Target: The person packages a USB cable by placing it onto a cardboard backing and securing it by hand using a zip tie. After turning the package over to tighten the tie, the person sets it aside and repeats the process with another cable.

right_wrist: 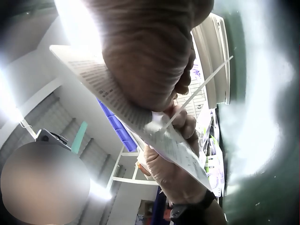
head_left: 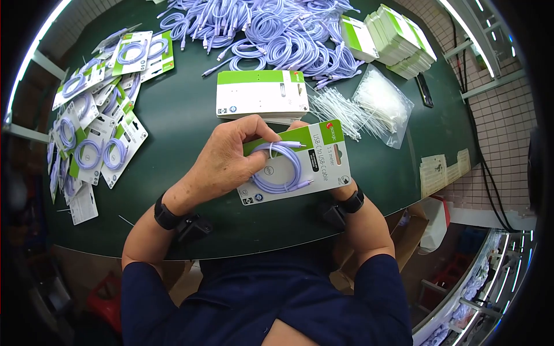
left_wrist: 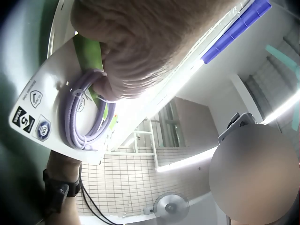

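Observation:
A printed packaging card [head_left: 330,151] with a green top band is held tilted above the table. On its front lies a coiled lilac USB-C cable [head_left: 298,173], with a thin white tie across the coil. My left hand [head_left: 222,155] pinches the coil against the card with thumb and index finger. My right hand [right_wrist: 145,56] grips the card from behind, fingers curled near its edge, largely hidden in the head view. From the card's back a white cable tie [right_wrist: 201,87] sticks out past the right fingers, its tail loose.
Before the hands lies a stack of cards [head_left: 262,95]. Loose cable ties [head_left: 340,112] and a plastic bag of ties [head_left: 384,104] are right of it. Coiled cables [head_left: 277,34] heap at the back; finished-looking carded cables [head_left: 86,153] pile left. More cards [head_left: 398,43] stand back right.

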`<act>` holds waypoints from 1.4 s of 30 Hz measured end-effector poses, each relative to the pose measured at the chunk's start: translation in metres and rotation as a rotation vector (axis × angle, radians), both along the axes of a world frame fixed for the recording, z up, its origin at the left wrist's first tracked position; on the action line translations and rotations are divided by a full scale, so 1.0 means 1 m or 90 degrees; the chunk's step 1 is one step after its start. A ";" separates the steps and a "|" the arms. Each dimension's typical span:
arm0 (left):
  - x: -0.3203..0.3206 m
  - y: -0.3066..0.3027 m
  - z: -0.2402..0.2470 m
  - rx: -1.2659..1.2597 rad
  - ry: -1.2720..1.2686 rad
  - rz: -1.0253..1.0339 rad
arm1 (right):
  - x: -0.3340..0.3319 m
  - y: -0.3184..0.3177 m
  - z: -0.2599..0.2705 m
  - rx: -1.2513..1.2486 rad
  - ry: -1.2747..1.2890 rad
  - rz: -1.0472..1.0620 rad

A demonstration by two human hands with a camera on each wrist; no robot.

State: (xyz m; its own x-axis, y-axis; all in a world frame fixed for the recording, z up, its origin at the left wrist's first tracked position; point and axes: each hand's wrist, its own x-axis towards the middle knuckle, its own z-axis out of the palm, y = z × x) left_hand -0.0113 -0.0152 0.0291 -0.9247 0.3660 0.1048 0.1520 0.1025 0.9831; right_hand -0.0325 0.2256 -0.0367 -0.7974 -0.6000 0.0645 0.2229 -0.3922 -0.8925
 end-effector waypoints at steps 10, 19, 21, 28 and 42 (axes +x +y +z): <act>0.002 0.001 0.007 -0.018 -0.063 -0.054 | -0.021 -0.003 0.018 0.350 0.608 -0.185; 0.000 -0.001 0.011 -0.037 -0.053 -0.137 | -0.023 -0.012 0.013 0.407 0.681 -0.326; -0.001 0.001 0.005 -0.063 0.064 -0.139 | -0.021 -0.011 0.019 0.407 0.662 -0.311; -0.003 0.002 0.005 -0.107 0.045 -0.136 | -0.020 -0.018 0.023 0.405 0.653 -0.336; -0.007 -0.002 -0.004 0.242 -0.029 0.074 | -0.025 -0.004 0.025 0.287 0.285 -0.356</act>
